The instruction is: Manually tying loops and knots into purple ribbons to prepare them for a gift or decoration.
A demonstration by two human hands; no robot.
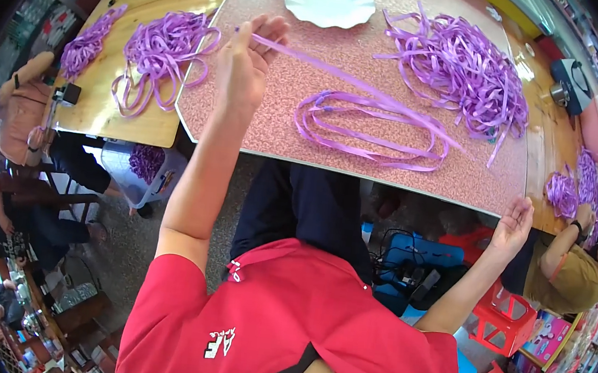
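My left hand [248,61] is raised over the table's left part, thumb and fingers closed on one end of a purple ribbon [347,76]. From there the strip stretches right and toward me, its far part blurred. Below it a flat oval loop of purple ribbon [361,151] lies on the pink speckled table [262,121]. My right hand [514,225] is off the table's front right corner, palm up, fingers loosely extended and holding nothing that I can see. At the back right lies a large tangled heap of purple ribbon [464,73].
A white scalloped plate [329,2] sits at the back. Left, more ribbon piles [164,52] lie on a wooden table [114,105]. People sit at both sides; one [569,269] on the right is near ribbon bundles. Red stools [503,321] stand by my right arm.
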